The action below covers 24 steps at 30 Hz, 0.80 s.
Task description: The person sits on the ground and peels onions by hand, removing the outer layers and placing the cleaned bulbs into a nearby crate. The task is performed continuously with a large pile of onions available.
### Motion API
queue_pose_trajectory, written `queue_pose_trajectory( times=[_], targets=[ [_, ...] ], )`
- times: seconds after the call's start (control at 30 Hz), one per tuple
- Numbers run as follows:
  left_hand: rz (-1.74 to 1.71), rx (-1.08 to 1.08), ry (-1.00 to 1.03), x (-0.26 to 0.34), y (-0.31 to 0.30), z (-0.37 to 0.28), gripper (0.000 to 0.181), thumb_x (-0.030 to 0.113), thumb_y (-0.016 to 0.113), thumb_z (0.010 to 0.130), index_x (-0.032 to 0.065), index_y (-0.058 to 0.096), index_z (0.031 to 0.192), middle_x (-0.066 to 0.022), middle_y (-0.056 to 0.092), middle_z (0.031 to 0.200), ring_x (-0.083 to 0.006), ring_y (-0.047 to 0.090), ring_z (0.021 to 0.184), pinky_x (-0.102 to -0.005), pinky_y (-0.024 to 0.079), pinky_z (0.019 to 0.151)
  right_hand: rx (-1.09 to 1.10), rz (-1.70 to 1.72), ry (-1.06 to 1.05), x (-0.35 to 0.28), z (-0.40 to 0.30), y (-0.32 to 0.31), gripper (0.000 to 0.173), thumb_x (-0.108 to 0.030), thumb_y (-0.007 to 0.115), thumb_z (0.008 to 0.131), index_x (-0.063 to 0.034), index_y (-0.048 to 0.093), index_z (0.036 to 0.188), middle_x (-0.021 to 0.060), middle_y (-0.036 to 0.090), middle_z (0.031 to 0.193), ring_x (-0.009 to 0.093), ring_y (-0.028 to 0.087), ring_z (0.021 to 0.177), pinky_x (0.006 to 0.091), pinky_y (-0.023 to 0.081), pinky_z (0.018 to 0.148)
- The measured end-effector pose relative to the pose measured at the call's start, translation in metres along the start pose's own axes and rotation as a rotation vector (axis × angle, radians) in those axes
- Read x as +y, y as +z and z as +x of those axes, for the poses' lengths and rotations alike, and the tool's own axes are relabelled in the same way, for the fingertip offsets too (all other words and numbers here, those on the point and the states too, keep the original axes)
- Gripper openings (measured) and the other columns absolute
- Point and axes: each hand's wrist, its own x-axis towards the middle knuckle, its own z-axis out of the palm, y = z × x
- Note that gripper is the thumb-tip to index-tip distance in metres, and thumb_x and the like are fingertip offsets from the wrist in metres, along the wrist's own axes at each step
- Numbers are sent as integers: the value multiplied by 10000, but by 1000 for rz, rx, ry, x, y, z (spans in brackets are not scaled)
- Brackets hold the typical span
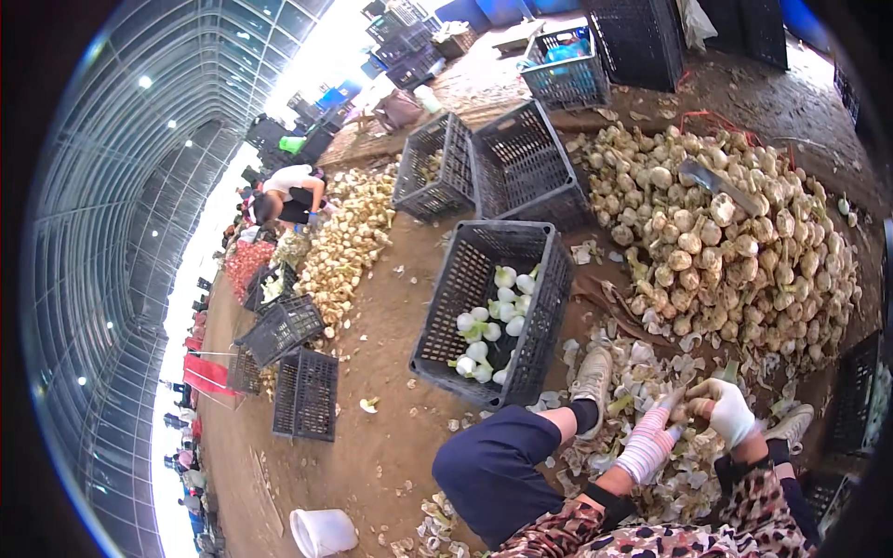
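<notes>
My left hand (pixel 650 445), in a red-and-white striped glove, reaches over a litter of pale papery skins (pixel 670 488) between my shoes. Close against its fingertips is my right hand (pixel 729 411), in a white glove with the fingers curled. Something small and brownish shows where the hands meet; whether it is a bulb or bare fingertips, I cannot tell. Beyond my hands rises a large heap of unpeeled garlic-like bulbs (pixel 732 258), with a broad-bladed knife (pixel 722 187) lying on top. To the left, a black plastic crate (pixel 446 307) holds several peeled white bulbs (pixel 481 328) with green stems.
Two more black crates, one slatted (pixel 434 167) and one wider (pixel 523 167), stand behind the near crate. A white bucket (pixel 322 531) is at lower left. Farther off, a person (pixel 289 192) bends beside another bulb heap (pixel 349 244). Stacked crates (pixel 305 390) stand left on the dirt floor.
</notes>
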Motion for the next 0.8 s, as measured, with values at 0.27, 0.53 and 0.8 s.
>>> queue_pose_trajectory(
  times=[0.27,0.53,0.8],
  targets=[
    [491,18,198,54,11,-41,656,14,762,789,18,517,1398,-170,557,1288,-291,547,1201,-370,445,1044,154,278,-215,7,-77,47,489,-348,714,867,1,629,1199,54,698,967,139,641,772,265,502,652],
    [630,66,446,93,15,-88,645,166,789,779,10,549,1356,-232,616,1209,-412,593,1112,-427,490,971,120,503,-245,31,-105,53,396,-261,687,903,11,619,1183,70,700,981,156,665,795,269,526,631],
    [523,-40,357,103,13,-104,616,171,808,795,7,573,1340,-184,645,1156,-356,621,1064,-376,495,962,-16,639,-282,31,-126,59,339,-166,630,892,53,629,1151,107,713,1007,203,691,815,300,557,697]
  ],
)
